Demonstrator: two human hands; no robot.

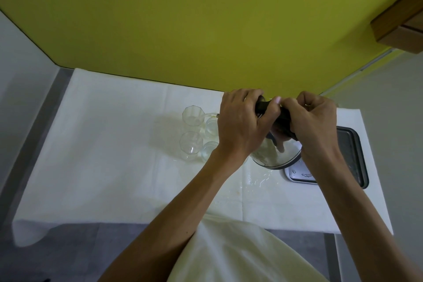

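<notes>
A yellow-green wall [206,18] stood behind a table under a white cloth [114,144]. Near the table's far edge, toward its right end, the person held a tilted glass jug [274,155]. The left hand [240,126] and right hand [313,121] both had fingers curled tight round its black handle. Four clear tumblers [193,115] stood just left of it. A dark metal tray [352,155] lay at the right edge, and spilled water [258,178] glistened below.
</notes>
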